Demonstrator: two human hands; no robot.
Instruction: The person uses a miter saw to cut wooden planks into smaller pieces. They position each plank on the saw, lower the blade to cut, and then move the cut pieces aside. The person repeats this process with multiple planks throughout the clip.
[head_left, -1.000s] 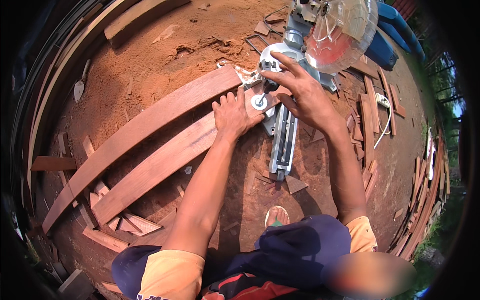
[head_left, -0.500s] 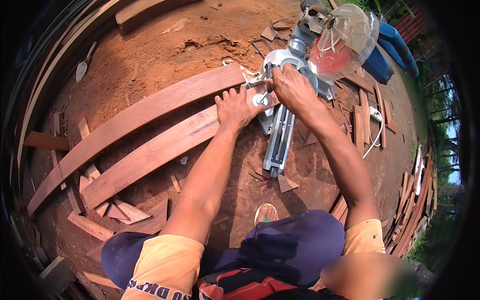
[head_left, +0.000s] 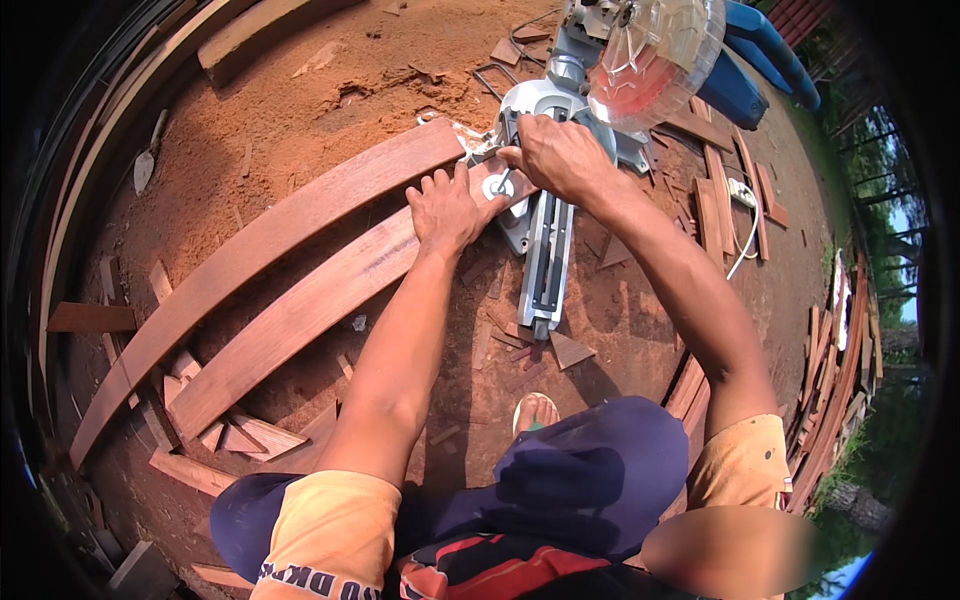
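Observation:
A reddish-brown plank (head_left: 300,297) lies with its far end on the base of a mitre saw (head_left: 549,95). The round white foot of a clamp (head_left: 497,187) presses on that end. My left hand (head_left: 446,210) rests on the plank just left of the foot, fingers spread. My right hand (head_left: 562,160) is closed around the top of the clamp, hiding most of its handle. The saw's head is raised, its blade behind a clear guard (head_left: 655,70), right of and beyond my right hand.
A second long plank (head_left: 270,232) lies beyond the first. Offcuts (head_left: 265,437) are strewn under their near ends. A trowel (head_left: 147,155) lies at far left on sawdust. To the right are a white power strip with cord (head_left: 743,195) and a wood pile (head_left: 835,350).
My view has shifted, so the saw and planks sit slightly farther left and up. My right fist has turned on the clamp. My left hand stays on the plank.

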